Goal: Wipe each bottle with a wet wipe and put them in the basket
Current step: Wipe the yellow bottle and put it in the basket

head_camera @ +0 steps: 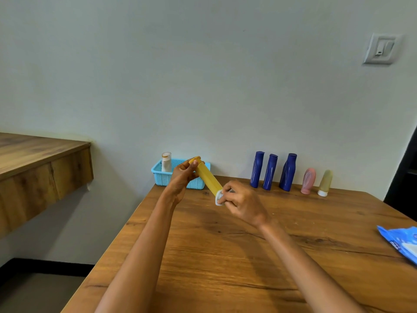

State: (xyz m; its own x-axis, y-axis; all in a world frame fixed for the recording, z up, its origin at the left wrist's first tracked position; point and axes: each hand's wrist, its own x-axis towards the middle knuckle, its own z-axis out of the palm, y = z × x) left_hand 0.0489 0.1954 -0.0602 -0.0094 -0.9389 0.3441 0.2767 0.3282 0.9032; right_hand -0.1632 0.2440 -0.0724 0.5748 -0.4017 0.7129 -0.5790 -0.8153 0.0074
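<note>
I saw a yellow bottle (207,179), a white wet wipe (219,198), a light-blue lattice basket (162,176) with a white bottle (166,161), three dark-blue bottles (272,171), a pink tube (308,180), a pale-yellow tube (325,182), a wood-grain brown table (248,256), and a blue-and-white wipe pack (401,242).

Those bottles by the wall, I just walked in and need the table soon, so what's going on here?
A person is cleaning bottles one at a time. The left hand holds a yellow bottle by its cap end, tilted above the wooden table, while the right hand rubs a wet wipe over its lower end. One white bottle already stands in the blue basket. Three blue bottles, a pink bottle and a pale yellow bottle wait along the wall.
</note>
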